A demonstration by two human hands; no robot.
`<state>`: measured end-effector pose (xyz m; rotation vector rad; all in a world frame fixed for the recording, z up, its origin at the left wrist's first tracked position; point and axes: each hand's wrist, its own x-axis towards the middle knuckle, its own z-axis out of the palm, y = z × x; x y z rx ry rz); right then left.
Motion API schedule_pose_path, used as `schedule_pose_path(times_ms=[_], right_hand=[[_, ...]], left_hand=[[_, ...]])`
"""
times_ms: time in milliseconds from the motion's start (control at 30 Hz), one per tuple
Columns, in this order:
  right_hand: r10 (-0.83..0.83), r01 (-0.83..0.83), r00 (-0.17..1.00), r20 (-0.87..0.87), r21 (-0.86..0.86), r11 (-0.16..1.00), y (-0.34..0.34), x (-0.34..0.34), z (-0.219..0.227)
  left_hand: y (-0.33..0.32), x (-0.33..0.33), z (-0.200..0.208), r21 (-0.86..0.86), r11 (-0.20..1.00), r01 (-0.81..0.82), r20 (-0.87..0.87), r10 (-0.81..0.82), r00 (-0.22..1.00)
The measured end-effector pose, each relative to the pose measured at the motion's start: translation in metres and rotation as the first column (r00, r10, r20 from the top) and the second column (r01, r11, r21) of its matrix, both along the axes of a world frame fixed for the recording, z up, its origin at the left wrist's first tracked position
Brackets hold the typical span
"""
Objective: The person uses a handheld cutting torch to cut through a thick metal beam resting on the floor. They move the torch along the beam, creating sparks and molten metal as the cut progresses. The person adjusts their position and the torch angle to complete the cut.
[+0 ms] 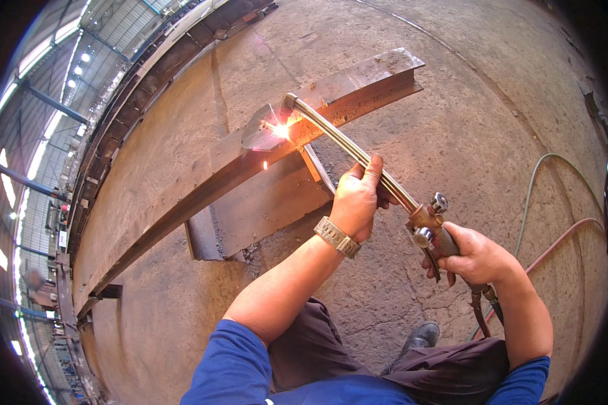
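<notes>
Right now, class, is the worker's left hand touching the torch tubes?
Touching: the head view shows the left hand wrapped around the torch tubes, its thumb laid against them.

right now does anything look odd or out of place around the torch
Yes: the left hand and right hand gripping the torch are ungloved, which looks odd with bright sparks flying at the metal beam.

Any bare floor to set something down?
Two floor patches: one between the beam's right end and the hoses; another lower left, between the beam and the left sleeve. Crowded: at the torch tip, with sparks on the beam and a steel piece below, and around the right hand, with valves and hoses close by.
</notes>
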<state>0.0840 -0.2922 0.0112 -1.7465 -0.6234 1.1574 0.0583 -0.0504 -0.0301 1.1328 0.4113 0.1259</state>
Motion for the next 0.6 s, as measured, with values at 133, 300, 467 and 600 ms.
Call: schedule_pose_path(times_ms=[133,300,467,600], right_hand=[[0.029,-0.029,0.999,0.018,0.008,1.000,-0.0015,0.0020,-0.0018],[0.004,-0.002,0.998,0.061,-0.028,1.000,-0.0015,0.0002,-0.0017],[0.027,-0.026,1.000,-0.017,0.025,0.999,-0.0024,0.0022,-0.0024],[-0.024,0.024,0.999,-0.032,0.000,1.000,0.0003,-0.0010,0.0043]], left_hand=[[-0.0011,0.0002,0.0027,0.003,1.000,0.009,0.002,-0.009,1.000],[0.0001,-0.0001,0.0020,-0.011,1.000,0.026,0.017,-0.026,1.000],[-0.0005,0.0000,0.0018,-0.025,0.999,0.023,0.023,-0.022,0.999],[-0.0003,-0.0009,0.0017,-0.024,0.999,0.021,0.027,-0.021,0.999]])
